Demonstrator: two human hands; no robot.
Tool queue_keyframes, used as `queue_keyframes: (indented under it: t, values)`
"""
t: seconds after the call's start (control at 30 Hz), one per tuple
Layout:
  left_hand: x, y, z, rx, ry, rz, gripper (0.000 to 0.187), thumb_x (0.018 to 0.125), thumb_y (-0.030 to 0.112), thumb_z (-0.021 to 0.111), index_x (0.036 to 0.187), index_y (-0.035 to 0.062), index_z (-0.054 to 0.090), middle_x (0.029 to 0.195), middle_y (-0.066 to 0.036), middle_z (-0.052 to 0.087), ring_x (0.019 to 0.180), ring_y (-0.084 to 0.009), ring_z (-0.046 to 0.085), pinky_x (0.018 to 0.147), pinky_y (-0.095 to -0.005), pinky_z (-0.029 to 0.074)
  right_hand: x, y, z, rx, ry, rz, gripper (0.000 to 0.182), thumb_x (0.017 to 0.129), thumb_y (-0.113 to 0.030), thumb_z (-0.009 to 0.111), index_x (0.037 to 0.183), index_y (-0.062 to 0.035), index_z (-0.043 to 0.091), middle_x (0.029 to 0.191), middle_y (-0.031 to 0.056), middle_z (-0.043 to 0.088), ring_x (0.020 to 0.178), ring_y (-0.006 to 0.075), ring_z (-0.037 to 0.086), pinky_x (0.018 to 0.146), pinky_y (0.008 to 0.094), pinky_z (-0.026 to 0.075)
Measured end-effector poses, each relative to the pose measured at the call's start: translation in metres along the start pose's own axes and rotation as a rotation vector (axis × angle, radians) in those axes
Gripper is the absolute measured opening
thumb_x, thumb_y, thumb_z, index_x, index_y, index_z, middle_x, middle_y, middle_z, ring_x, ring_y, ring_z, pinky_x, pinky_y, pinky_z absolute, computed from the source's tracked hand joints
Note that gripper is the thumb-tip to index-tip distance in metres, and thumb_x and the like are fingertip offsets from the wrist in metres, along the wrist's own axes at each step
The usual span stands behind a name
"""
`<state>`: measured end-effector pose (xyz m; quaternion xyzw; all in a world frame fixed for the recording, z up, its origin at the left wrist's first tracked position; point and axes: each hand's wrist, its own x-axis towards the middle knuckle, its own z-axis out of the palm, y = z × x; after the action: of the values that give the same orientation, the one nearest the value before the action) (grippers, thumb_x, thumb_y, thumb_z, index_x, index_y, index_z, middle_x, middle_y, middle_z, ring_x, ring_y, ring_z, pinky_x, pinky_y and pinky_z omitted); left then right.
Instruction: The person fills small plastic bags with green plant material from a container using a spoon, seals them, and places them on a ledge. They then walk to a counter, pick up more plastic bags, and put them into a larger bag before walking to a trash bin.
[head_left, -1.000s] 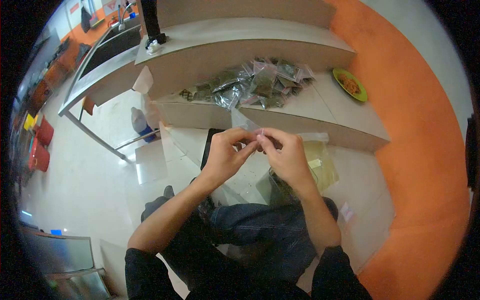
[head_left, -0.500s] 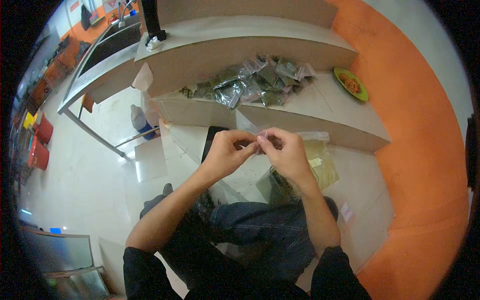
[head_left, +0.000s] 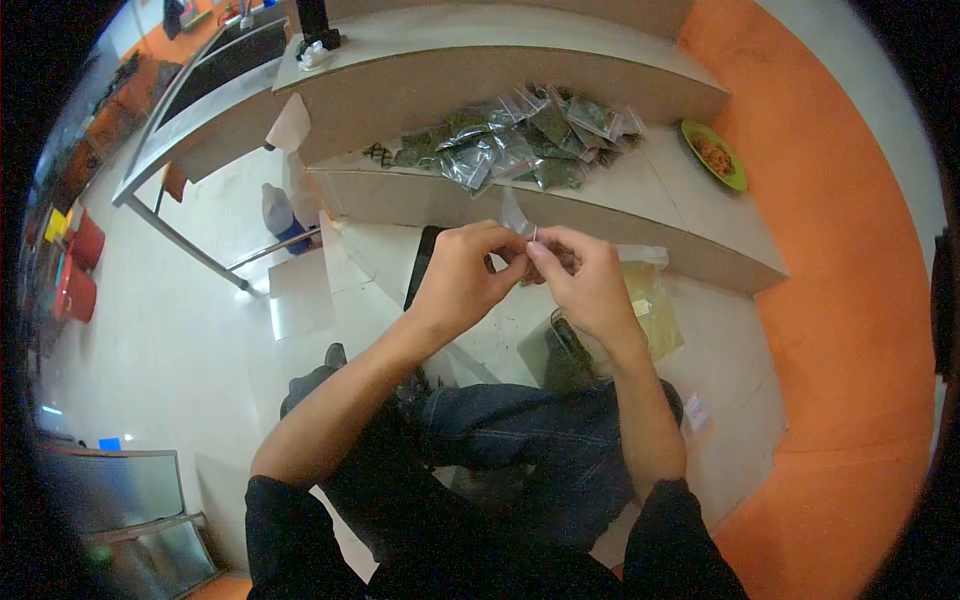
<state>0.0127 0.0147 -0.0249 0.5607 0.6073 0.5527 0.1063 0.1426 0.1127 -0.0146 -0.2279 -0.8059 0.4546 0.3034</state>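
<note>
1. The left hand [head_left: 462, 282] and right hand [head_left: 588, 285] meet just below the pile of bags [head_left: 520, 140], fingertips pinching one small clear bag [head_left: 520, 228].
2. The fingers hide most of it; its contents cannot be made out.
3. A larger bag [head_left: 655, 305] lies behind the right hand, partly covered.

My fingers [head_left: 500, 262] hide most of the small bag [head_left: 516, 215], contents too blurred to tell. Jar [head_left: 565, 350] partly behind my right wrist. Plate [head_left: 716, 155] food too small to ID.
</note>
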Motion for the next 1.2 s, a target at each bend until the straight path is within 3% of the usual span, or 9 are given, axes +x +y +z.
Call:
queue_keyframes:
  t: [0.07,0.17,0.27,0.37,0.57,0.67,0.83,1.07,1.2]
  values:
    - [0.002,0.003,-0.002,-0.008,-0.022,-0.033,0.01,0.077,0.007,0.066,0.083,-0.0011,0.065,0.077,-0.013,0.064,0.063,-0.0226,0.062,0.055,-0.0292,0.049,0.001,0.0,-0.001,0.01,-0.002,-0.003,0.021,0.085,-0.014,0.061,0.091,0.0057,0.064,0.074,0.0141,0.067,0.065,0.016,0.065,0.061,0.0289,0.05]
    - [0.003,-0.007,0.002,-0.047,0.002,-0.022,0.01,0.078,0.007,0.065,0.084,-0.001,0.065,0.077,-0.014,0.065,0.063,-0.0217,0.063,0.056,-0.0288,0.049,0.001,-0.003,-0.004,0.045,0.002,0.009,0.02,0.085,-0.013,0.06,0.091,0.0056,0.064,0.073,0.0134,0.067,0.063,0.0155,0.064,0.06,0.0286,0.05]
    - [0.005,-0.005,0.003,-0.086,0.023,-0.065,0.011,0.081,0.008,0.066,0.083,-0.0021,0.064,0.07,-0.008,0.064,0.063,-0.0068,0.056,0.057,-0.0245,0.046,0.0,0.001,-0.006,0.073,0.006,0.026,0.018,0.084,-0.012,0.059,0.088,0.0051,0.063,0.07,0.0136,0.066,0.062,0.0166,0.064,0.058,0.0297,0.049]
    - [0.003,0.002,0.002,-0.016,0.005,-0.071,0.01,0.081,0.008,0.065,0.084,-0.0011,0.063,0.068,-0.007,0.063,0.064,-0.0049,0.055,0.057,-0.0242,0.046,0.001,0.003,-0.006,-0.067,0.0,-0.021,0.015,0.081,-0.01,0.059,0.08,0.004,0.061,0.067,0.0162,0.063,0.059,0.0235,0.063,0.056,0.0336,0.047]
    - [0.001,-0.003,0.011,0.13,0.095,0.055,0.008,0.076,0.005,0.063,0.078,-0.0007,0.058,0.064,-0.011,0.06,0.053,-0.0139,0.055,0.053,-0.0277,0.045,0.001,-0.002,-0.001,-0.371,0.047,-0.146,0.018,0.073,-0.014,0.061,0.067,0.002,0.055,0.066,0.0219,0.058,0.061,0.0371,0.059,0.055,0.0422,0.044]
    - [0.006,0.004,0.003,0.198,0.16,-0.04,0.013,0.072,0.006,0.063,0.079,-0.0005,0.054,0.069,-0.016,0.058,0.063,-0.0303,0.06,0.057,-0.0366,0.047,-0.003,-0.009,-0.003,-0.439,0.097,-0.093,0.018,0.07,-0.014,0.062,0.065,0.0013,0.054,0.066,0.0219,0.058,0.062,0.037,0.059,0.055,0.043,0.044]
    - [0.003,0.002,0.003,0.336,0.079,0.057,0.016,0.07,0.009,0.063,0.077,0.0015,0.051,0.08,-0.013,0.058,0.063,-0.0328,0.06,0.055,-0.04,0.046,-0.001,-0.013,-0.004,-0.412,0.109,-0.038,0.018,0.069,-0.008,0.061,0.062,-0.0005,0.046,0.061,0.0194,0.055,0.063,0.0375,0.059,0.054,0.0436,0.043]
    - [0.007,0.014,-0.002,0.462,0.077,0.1,0.016,0.066,0.0,0.059,0.081,0.0017,0.053,0.092,-0.014,0.06,0.069,-0.0357,0.058,0.058,-0.0408,0.047,-0.001,-0.018,0.0,-0.436,0.079,-0.062,0.015,0.07,-0.007,0.06,0.078,-0.0026,0.048,0.063,0.0175,0.057,0.064,0.0384,0.058,0.057,0.0446,0.044]
    - [0.007,0.013,-0.005,0.347,-0.008,0.126,0.015,0.071,0.004,0.061,0.085,0.0036,0.055,0.092,-0.012,0.061,0.064,-0.0323,0.059,0.057,-0.0388,0.048,0.0,-0.012,-0.002,-0.302,0.026,-0.096,0.016,0.072,-0.005,0.06,0.085,-0.0024,0.051,0.068,0.0179,0.06,0.066,0.0367,0.06,0.06,0.0436,0.046]
